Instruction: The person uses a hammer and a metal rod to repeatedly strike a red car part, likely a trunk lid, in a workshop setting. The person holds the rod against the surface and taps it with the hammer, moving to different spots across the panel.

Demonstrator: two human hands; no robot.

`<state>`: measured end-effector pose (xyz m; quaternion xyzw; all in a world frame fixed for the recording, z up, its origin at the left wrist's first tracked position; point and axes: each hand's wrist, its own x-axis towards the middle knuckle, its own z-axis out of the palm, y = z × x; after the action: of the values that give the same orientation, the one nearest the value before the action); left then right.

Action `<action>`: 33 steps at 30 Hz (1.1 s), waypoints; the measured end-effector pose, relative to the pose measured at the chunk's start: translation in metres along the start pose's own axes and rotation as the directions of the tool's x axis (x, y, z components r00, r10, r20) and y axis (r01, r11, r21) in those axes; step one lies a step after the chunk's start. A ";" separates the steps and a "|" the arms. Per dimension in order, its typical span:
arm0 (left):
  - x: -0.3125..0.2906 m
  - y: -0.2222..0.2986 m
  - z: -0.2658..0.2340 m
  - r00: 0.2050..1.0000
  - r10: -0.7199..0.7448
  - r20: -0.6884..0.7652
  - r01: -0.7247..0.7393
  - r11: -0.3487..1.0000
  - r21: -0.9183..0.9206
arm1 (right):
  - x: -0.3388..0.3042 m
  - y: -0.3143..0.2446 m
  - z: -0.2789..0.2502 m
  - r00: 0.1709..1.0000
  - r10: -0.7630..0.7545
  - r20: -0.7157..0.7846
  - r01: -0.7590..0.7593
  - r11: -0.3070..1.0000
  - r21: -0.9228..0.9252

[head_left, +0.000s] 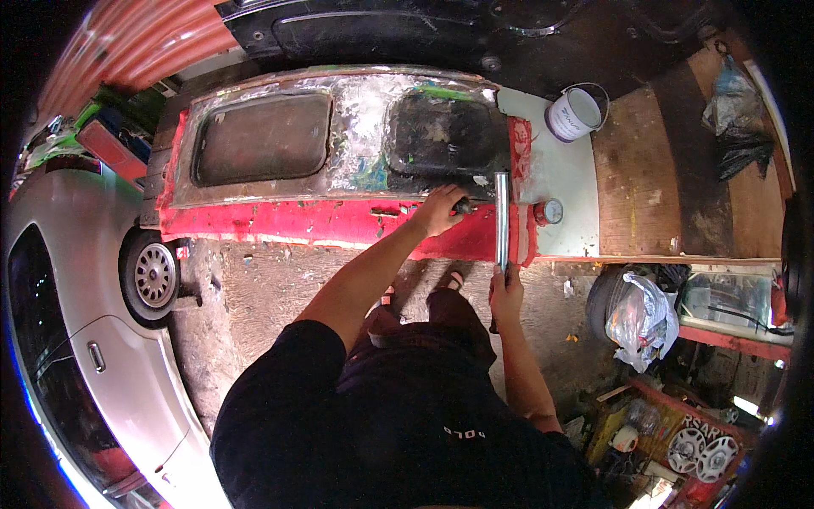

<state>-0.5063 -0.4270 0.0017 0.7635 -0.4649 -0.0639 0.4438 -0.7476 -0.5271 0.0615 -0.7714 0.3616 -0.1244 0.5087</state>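
Note:
A worn vehicle panel (354,136) with two recessed dark window areas lies on a red cloth (297,222) over a bench. It carries patches of white, green and bare metal. My left hand (439,211) is closed round a small black knob-like piece (462,206) at the panel's near edge, though its full shape is hidden. Further right, my right hand (507,293) grips the near end of a long, shiny metal tube (502,222). The tube points away from me across the red cloth, beside the panel's right end.
A small round tin (548,212) and a white bucket (573,114) stand on the bench to the right. A silver car (127,339) is close on the left. Plastic bags (646,322), a tyre (604,301) and wheel covers (715,459) crowd the lower right.

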 end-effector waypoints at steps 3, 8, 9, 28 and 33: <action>0.004 -0.008 0.003 0.998 -0.051 -0.034 0.051 0.999 -0.008 | -0.001 -0.004 0.007 1.000 -0.005 -0.013 0.006 0.997 0.075; 0.002 -0.001 -0.003 0.990 -0.121 -0.079 0.115 0.990 -0.082 | -0.012 0.014 0.019 0.998 -0.029 -0.060 0.044 0.961 0.273; 0.006 -0.003 -0.005 0.990 -0.113 -0.085 0.107 0.991 -0.076 | 0.000 0.013 0.013 0.986 -0.160 0.056 0.167 0.972 -0.165; 0.000 0.000 0.002 0.995 -0.059 -0.083 0.056 0.998 -0.030 | 0.005 0.034 0.021 0.998 -0.013 0.069 0.003 0.991 0.134; 0.004 -0.008 -0.003 0.994 -0.086 -0.061 0.084 0.996 -0.034 | 0.003 0.031 0.009 0.990 -0.101 0.099 0.086 0.985 0.149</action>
<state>-0.4971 -0.4263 -0.0015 0.7772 -0.4168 -0.0659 0.4668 -0.7537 -0.5297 0.0299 -0.7542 0.2875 -0.1330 0.5751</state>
